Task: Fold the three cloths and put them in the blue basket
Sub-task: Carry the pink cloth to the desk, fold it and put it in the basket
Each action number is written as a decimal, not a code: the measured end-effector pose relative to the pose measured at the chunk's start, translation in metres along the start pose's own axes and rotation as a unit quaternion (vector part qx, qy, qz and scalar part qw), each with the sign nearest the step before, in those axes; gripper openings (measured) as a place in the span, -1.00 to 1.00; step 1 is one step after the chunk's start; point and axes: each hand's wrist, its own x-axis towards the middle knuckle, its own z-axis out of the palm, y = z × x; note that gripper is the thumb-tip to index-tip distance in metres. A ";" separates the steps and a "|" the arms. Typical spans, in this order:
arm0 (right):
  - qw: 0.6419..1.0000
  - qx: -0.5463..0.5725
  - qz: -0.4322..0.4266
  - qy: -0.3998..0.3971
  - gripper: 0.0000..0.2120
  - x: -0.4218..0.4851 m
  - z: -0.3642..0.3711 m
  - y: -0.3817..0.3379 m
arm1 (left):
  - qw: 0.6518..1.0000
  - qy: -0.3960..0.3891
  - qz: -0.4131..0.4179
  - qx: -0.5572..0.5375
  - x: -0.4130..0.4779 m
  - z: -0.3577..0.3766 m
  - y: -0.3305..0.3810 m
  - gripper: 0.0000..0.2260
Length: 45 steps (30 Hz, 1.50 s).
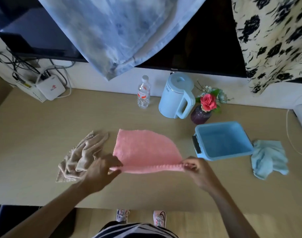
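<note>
**Pink cloth held by its near edge, basket empty**

The pink cloth (143, 148) lay spread on the tabletop (44, 121), in the middle, between the other two cloths. Its near edge was lifted a little and stretched between both hands. The left hand (98, 172) pinched the near-left corner, its fingers (115, 163) closed on the fabric. The right hand (198, 172) pinched the near-right corner in the same way. The far part of the cloth rested flat, with its far-right side rounded.

The beige cloth (81, 155) sat crumpled just left of the pink one, partly under the left hand. The light blue cloth (268, 158) lay bunched at the right, touching the near-right corner of the blue basket (222, 140). The basket stood on the tabletop to the right of the pink cloth, near it but apart, with nothing inside.

Behind them stood a clear plastic bottle (143, 94), a pale blue kettle (177, 97) and a dark vase (200, 115) holding a red rose (208, 101). The vase stood just beside the kettle and near the basket's far edge. A white router (50, 89) with cables sat at the far left.
</note>
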 end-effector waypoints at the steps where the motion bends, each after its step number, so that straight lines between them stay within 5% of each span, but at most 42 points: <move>1: 1.000 -0.010 0.010 -0.015 -0.89 -0.004 0.016 0.015 | 1.000 -0.020 -0.014 0.000 -0.010 0.017 -0.006 -0.85; 8: 0.994 -0.004 0.097 -0.050 -0.81 -0.013 0.070 0.074 | 0.991 -0.096 -0.086 -0.034 -0.030 0.066 -0.023 -0.82; 18: 0.995 0.003 0.098 0.016 -0.83 0.046 0.066 0.073 | 0.991 -0.035 -0.123 -0.028 0.029 0.069 -0.038 -0.89; 31: 0.986 -0.056 0.145 0.068 -0.91 0.092 0.087 0.087 | 0.982 -0.058 -0.181 0.013 0.056 0.093 -0.058 -0.83; 37: 0.985 -0.057 0.131 0.101 -0.92 0.101 0.090 0.092 | 0.977 -0.060 -0.204 0.009 0.064 0.093 -0.062 -0.82; 40: 0.976 -0.108 0.111 0.151 -0.77 0.101 0.093 0.090 | 0.982 -0.006 -0.168 0.089 0.067 0.096 -0.055 -0.65; 42: 0.965 -0.186 0.063 0.173 -0.65 0.096 0.098 0.089 | 0.983 0.038 -0.130 0.127 0.065 0.100 -0.043 -0.65; 45: 0.964 -0.241 -0.043 0.103 -0.63 0.087 0.112 0.083 | 0.988 0.005 -0.096 0.119 0.048 0.123 -0.021 -0.76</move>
